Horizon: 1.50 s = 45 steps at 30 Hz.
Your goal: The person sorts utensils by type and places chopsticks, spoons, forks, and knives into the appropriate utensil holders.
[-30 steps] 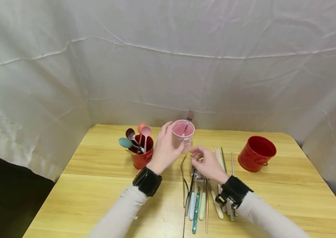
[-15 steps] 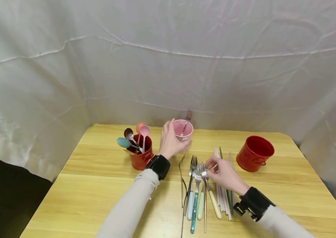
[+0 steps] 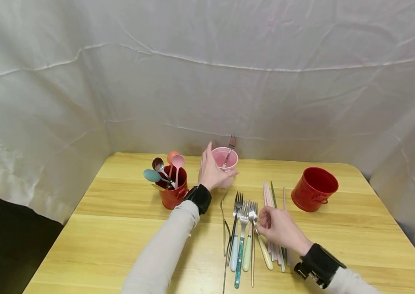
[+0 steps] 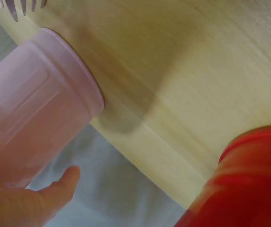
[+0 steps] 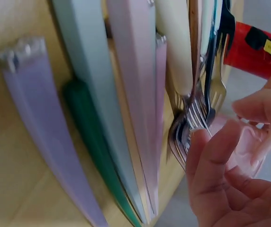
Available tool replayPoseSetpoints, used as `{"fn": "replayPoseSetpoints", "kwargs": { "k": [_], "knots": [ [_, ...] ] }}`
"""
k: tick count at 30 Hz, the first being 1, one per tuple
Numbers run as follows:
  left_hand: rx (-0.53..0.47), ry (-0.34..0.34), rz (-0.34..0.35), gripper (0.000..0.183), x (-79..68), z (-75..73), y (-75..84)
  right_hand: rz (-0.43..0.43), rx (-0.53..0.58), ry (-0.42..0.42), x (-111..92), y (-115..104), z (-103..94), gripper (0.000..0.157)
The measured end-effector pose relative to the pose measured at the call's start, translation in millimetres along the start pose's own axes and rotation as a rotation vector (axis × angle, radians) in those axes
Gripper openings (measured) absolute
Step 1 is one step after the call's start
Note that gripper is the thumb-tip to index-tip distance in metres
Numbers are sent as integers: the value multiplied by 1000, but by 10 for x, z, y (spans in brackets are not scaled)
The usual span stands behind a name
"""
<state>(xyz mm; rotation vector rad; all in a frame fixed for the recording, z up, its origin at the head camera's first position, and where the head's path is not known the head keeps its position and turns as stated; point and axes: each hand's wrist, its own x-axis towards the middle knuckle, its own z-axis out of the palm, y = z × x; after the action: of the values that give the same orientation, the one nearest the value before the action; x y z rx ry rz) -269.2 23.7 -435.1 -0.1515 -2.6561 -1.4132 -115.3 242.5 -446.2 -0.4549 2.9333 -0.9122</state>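
Note:
My left hand (image 3: 212,169) grips the pink bucket (image 3: 225,181), thumb across its front and fingers along its left side. A fork (image 3: 231,145) stands in this bucket, tines up. In the left wrist view one finger (image 4: 62,187) juts out past the pink wall. My right hand (image 3: 280,228) hovers at the right side of several forks (image 3: 243,220), fingertips close to the cream-handled fork (image 3: 265,253). Thumb and index finger are bent and apart in the right wrist view, with nothing seen between them.
A red bucket (image 3: 172,200) holding several spoons (image 3: 178,163) stands left of the left wrist. Another red bucket (image 3: 311,196) stands at the right. Several chopsticks (image 3: 278,249) lie right of the forks, partly under the right hand. A grey curtain (image 3: 207,102) borders the table.
My right hand has moved right and nearer from beside the pink bucket, uncovering the fork heads. The left hand has settled around the bucket, its thumb now across the front.

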Motion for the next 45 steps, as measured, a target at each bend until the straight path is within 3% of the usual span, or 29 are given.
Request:
{"fn": "replayPoseSetpoints", "kwargs": {
  "k": [11,21,27,34,45],
  "knots": [
    [-37,-22,4,129,40,33,-44,39,12,-57,-19,-50,112,29],
    [42,-56,-3,116,-98,-35,-30,151,36,-90,-2,-89,118,38],
    [26,-58,6,114,-157,-54,-56,171,45,-110,5,-76,118,41],
    [-5,-56,30,108,-184,-32,-88,197,134,-160,30,-9,87,35],
    [-28,-43,19,108,-190,-30,-125,237,369,-253,65,72,11,11]
  ]
}}
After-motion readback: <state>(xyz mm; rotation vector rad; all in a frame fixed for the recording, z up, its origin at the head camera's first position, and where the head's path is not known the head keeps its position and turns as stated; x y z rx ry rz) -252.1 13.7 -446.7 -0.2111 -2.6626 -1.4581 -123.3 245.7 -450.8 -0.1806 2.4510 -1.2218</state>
